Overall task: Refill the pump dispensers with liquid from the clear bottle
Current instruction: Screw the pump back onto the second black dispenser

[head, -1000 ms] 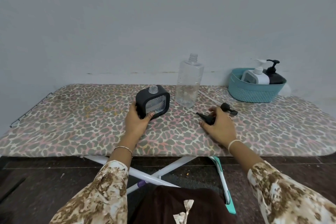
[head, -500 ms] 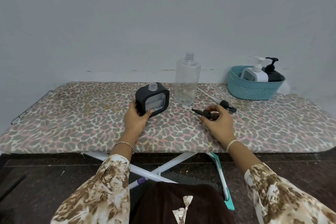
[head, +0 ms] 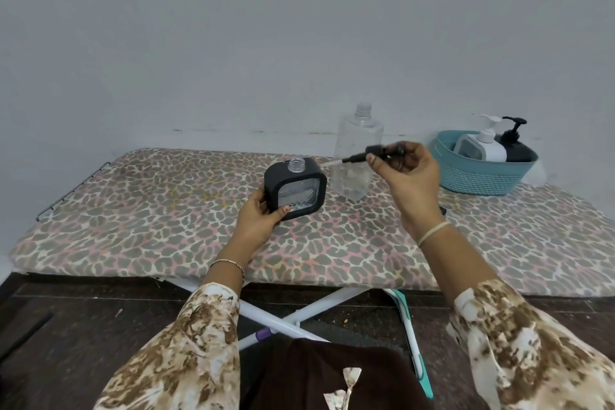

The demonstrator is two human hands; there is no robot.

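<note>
Now pump head [head: 372,150] aloft, off board [head: 149,210]

looks like someone's home tbh, prob a laundry corner or spare room. the "table" is actually an ironing board [head: 159,230] w/ a leopard-print cover, white crossed legs [head: 294,321] folding out under it, pushed up against a plain painted wall [head: 266,43] w/ a scuffed line low down. dark stone-ish floor [head: 83,326] w/ a few crumbs on it. teal woven-look basket [head: 479,178] at the far right holds a white pump bottle [head: 484,148] & a black pump bottle [head: 517,152], v. bathroom/household stuff.
</note>
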